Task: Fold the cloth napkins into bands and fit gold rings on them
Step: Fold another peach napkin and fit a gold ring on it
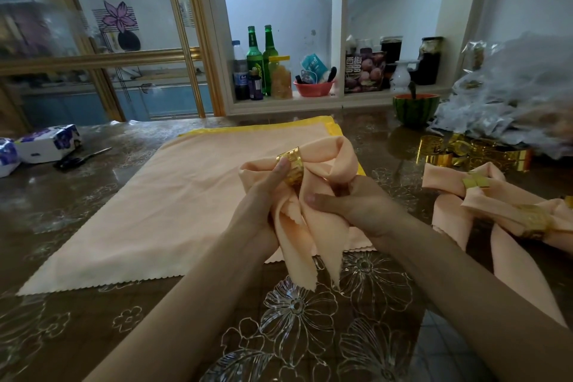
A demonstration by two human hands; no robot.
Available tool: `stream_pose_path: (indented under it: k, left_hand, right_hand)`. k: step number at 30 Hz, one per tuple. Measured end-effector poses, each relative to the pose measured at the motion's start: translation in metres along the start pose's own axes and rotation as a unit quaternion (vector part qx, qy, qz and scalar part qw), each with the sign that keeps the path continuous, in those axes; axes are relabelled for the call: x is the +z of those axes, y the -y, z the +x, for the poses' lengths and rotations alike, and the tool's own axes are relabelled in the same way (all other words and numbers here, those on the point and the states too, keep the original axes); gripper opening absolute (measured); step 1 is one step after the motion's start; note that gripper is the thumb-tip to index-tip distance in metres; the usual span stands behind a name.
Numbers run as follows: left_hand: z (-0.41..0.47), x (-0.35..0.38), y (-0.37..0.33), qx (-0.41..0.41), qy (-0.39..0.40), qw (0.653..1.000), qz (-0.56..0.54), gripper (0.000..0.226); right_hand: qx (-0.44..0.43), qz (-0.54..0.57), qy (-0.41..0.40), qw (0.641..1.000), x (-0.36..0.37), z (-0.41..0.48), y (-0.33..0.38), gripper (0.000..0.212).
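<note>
1. Where the table meets the frame's left edge, well left of the flat napkin, sit wrapped tissue packs. Scissors lie between them and that napkin.
2. The flat napkin is peach with a zigzag-cut near edge. It lies spread on the table over a yellow cloth whose border shows along its far side.
3. Above the flat napkin's right part, the left hand curls round a gold ring, its thumb pressed on the ring's face.
4. The ring sits around the gathered middle of a second peach cloth, the held napkin. Its loops puff out beyond the ring, and its pointed tails hang over the flat napkin's near right corner.
5. Just right of the left hand, the right hand pinches the held napkin's folds below the ring, thumb and fingers closed on the cloth.
6. Beyond the flat napkin's far right corner stands a watermelon-patterned bowl.
7. Right of the flat napkin, loose gold rings cluster on the table. Nearer the person lie two ringed napkins, each gathered through a gold band.
8. Farthest right of the flat napkin, crumpled clear plastic bags are heaped behind the loose rings.
</note>
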State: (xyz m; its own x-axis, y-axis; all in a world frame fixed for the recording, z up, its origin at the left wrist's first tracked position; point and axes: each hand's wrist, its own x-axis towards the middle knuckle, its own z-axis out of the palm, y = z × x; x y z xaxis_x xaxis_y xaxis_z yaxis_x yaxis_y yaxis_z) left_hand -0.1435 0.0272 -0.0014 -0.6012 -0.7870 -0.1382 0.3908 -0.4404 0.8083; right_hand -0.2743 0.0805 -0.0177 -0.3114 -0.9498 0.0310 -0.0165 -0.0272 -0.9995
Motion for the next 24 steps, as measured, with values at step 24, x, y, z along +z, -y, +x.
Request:
stream_pose_path:
  k: [24]
  left_hand:
    - [0.0, 0.037, -0.003, -0.01, -0.146, 0.974, 0.173, 0.039]
  right_hand:
    - [-0.002, 0.0, -0.133, 0.991, -0.031, -0.012, 0.022, 0.026]
